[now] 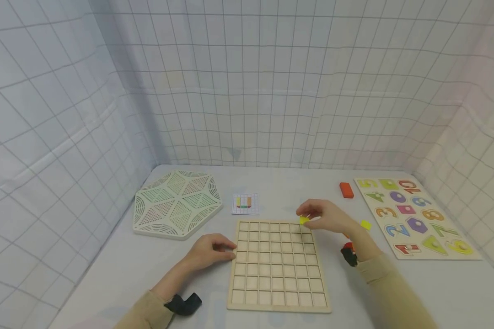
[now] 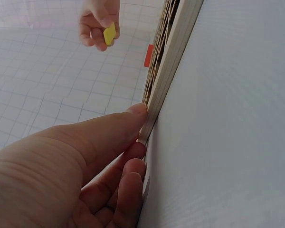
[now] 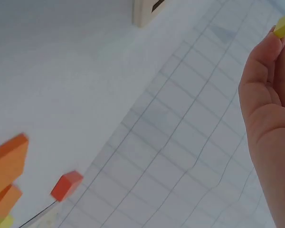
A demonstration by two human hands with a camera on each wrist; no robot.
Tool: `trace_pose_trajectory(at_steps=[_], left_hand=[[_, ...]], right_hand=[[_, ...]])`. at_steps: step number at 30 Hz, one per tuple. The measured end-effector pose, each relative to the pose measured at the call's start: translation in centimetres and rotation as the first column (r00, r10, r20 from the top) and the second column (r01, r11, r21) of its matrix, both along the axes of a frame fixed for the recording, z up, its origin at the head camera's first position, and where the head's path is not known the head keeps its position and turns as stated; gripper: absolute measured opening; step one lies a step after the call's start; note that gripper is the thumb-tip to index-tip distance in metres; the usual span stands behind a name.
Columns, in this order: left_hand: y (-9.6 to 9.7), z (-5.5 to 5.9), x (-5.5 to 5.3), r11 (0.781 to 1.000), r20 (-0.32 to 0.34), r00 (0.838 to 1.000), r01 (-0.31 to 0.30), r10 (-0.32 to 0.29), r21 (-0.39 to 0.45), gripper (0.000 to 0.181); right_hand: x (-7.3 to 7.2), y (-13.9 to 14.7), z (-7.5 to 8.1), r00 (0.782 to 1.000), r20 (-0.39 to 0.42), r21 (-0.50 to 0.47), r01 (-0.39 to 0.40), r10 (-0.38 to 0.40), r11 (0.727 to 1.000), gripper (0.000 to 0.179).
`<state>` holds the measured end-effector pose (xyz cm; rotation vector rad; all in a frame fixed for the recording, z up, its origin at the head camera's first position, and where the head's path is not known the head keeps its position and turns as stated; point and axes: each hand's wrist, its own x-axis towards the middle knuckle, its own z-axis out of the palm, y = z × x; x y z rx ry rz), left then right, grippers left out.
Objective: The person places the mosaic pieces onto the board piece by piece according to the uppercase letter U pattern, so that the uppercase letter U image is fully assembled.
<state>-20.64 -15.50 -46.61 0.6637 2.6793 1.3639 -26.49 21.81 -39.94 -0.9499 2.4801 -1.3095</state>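
Observation:
A light wooden grid board (image 1: 280,310) lies on the table with its square cells bare. At the board's left edge rests my left hand (image 1: 211,251); in the left wrist view its thumb and bent fingers touch the rim (image 2: 173,61). Above the board's top right corner, my right hand (image 1: 323,215) pinches a small yellow block (image 1: 304,220) between thumb and fingers. That block is flat and apart from the board in the left wrist view. Behind the board lies a small pattern card (image 1: 245,204) with a coloured U shape.
A white hexagonal perforated board (image 1: 160,228) stands at the left. On the right lies a number and shape puzzle board (image 1: 395,219). A red block (image 1: 346,190), a yellow block (image 1: 366,225) and orange blocks (image 3: 9,161) lie near the right arm, partly hidden by it in the head view.

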Motion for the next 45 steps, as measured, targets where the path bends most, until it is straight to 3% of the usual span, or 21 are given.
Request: trace_pose_trajectory(at_steps=[8, 22, 31, 45], left_hand=[[0.1, -0.1, 0.0, 1.0, 0.007, 1.0, -0.011, 0.011, -0.014, 0.024], [0.0, -0.2, -0.1, 1.0, 0.008, 1.0, 0.004, -0.004, -0.01, 0.023], [0.0, 0.0, 0.0, 1.0, 0.002, 1.0, 0.01, -0.009, -0.017, 0.023], [0.1, 0.1, 0.0, 1.0, 0.012, 1.0, -0.003, 0.003, -0.028, 0.022]], right_hand=[[-1.6, -4.8, -0.1, 0.994, 0.068, -0.001, -0.085, 0.085, 0.996, 0.029], [-2.3, -11.5, -1.1, 0.981, 0.091, 0.099, -0.179, 0.17, 0.979, 0.029], [-2.4, -12.7, -2.8, 0.981, 0.102, 0.126, -0.175, 0.162, 0.977, 0.031], [-2.0, -13.0, -3.0, 0.984, 0.096, 0.194, -0.168, 0.152, 0.967, 0.03]])
